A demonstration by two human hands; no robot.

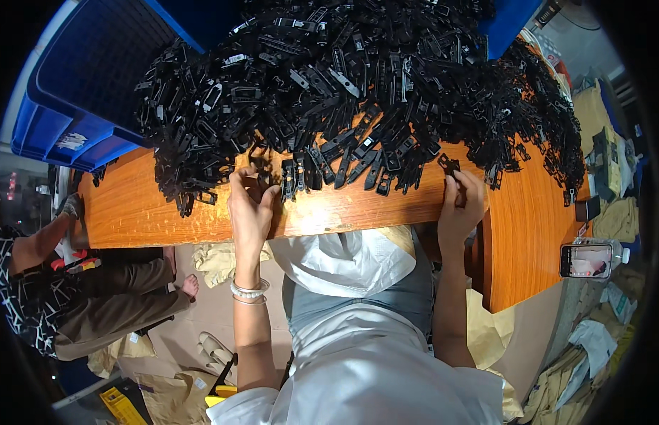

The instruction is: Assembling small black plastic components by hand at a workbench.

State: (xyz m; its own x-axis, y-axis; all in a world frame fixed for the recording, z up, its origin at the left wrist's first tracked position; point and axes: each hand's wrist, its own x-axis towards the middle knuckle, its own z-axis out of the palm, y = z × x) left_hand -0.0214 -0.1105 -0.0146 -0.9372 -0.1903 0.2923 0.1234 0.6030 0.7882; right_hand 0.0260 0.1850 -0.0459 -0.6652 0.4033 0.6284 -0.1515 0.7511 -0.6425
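head: right hand (460, 202) pinches upright black clip (450, 167).

A heap of plastic clips (358, 92) covers the far half of the worktop (344, 212). Behind it, at far left, I see stacked crates (82, 92). My left hand (250, 205) and right hand (460, 205) rest at the heap's near edge. A phone (586, 260) lies at the worktop's right end.
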